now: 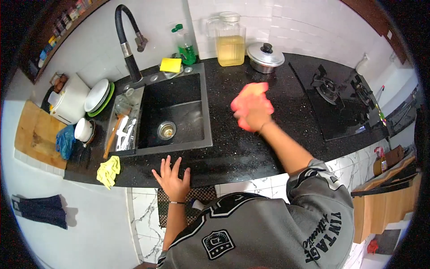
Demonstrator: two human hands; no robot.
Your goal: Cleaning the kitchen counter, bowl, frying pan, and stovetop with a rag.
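My right hand (258,116) presses a pinkish-red cloth (250,95) onto the black speckled countertop (242,148), between the sink and the gas hob. Hand and cloth look slightly blurred. At the counter's front edge, my left hand (173,181) rests with fingers spread, holding nothing. Just beyond its fingertips is the rim of the dark sink (178,146), which has a metal drain (166,130). A crumpled yellow cloth (109,171) lies to the left of this hand, partly over the edge.
A black faucet (132,67), yellow sponge (171,65), green-capped bottle (186,50), pitcher of yellowish liquid (231,48) and lidded pot (265,59) line the back. The black gas hob (336,101) is right. Stacked plates (97,95), utensils (122,134) and a wooden board (37,134) are left.
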